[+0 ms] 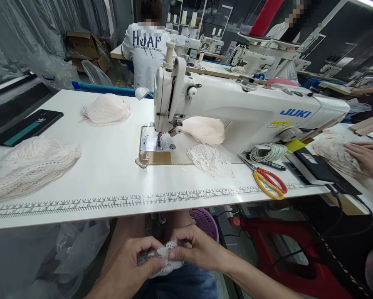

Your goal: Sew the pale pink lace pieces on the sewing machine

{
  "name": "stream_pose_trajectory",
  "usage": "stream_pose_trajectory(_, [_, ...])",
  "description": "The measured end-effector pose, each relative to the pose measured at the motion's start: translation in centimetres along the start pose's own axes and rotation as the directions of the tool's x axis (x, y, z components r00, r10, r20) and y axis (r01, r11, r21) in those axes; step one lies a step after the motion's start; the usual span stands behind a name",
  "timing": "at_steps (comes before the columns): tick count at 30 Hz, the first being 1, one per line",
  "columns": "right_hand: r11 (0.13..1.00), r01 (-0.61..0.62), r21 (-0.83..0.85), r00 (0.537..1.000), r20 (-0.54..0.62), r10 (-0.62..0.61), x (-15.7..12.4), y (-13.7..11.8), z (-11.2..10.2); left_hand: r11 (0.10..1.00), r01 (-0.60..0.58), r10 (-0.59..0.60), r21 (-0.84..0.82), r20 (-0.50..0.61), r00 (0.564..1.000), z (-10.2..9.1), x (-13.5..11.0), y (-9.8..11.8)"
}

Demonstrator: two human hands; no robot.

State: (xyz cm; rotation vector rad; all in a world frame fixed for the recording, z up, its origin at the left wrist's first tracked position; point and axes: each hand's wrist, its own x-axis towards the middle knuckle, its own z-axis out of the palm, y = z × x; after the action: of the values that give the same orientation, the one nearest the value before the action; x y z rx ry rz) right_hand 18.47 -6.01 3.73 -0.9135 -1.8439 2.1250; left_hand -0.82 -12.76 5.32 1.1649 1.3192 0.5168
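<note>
A bunched piece of white lace fabric (166, 254) is between my two hands, above my lap and below the table's front edge. My left hand (136, 263) grips its left side, thumb laid on top. From the right, my right hand (192, 247) pinches the lace between thumb and fingers. Parts of the lace are hidden under my fingers. On the table in front stands a white sewing machine (245, 99), its needle area away from both hands. Another lace piece (209, 159) lies by the machine bed, with a cream cloth piece (205, 129) behind it.
Scissors (269, 182) with red and yellow handles lie near the front edge beside a coil of cord (267, 152). Lace stacks (33, 164) and a phone-like black slab (27, 126) occupy the left. Another person's hand (369, 158) touches fabric at far right. A purple basket (206, 222) sits below.
</note>
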Motion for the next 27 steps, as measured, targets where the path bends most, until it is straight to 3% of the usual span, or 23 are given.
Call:
stream_pose_trajectory(8, [1.0,0.016,-0.021,1.0,-0.026,-0.017,0.1,0.2,0.0,0.998,-0.047,0.046,-0.033,-0.026,0.999,0.1,0.3,-0.4])
stream_pose_trajectory(14, [0.996,-0.025,-0.086,1.0,-0.017,0.024,-0.2,0.2,0.0,0.999,-0.011,0.011,-0.047,0.002,1.0,-0.2,0.4,-0.5])
stream_pose_trajectory(18, [0.993,-0.009,-0.118,1.0,-0.028,0.006,-0.1,0.3,0.1,0.995,-0.051,0.055,-0.08,0.046,0.997,-0.5,0.4,-0.8])
stream_pose_trajectory(22, [0.986,-0.024,-0.163,1.0,-0.006,0.023,-0.1,0.2,-0.1,0.998,-0.015,0.016,-0.068,0.015,1.0,-0.8,0.3,-1.4])
stream_pose_trajectory(27, [0.99,-0.017,-0.14,0.999,0.025,0.021,-0.6,0.1,-0.7,0.978,0.009,-0.005,-0.207,0.024,1.0,-0.8,0.1,-1.4])
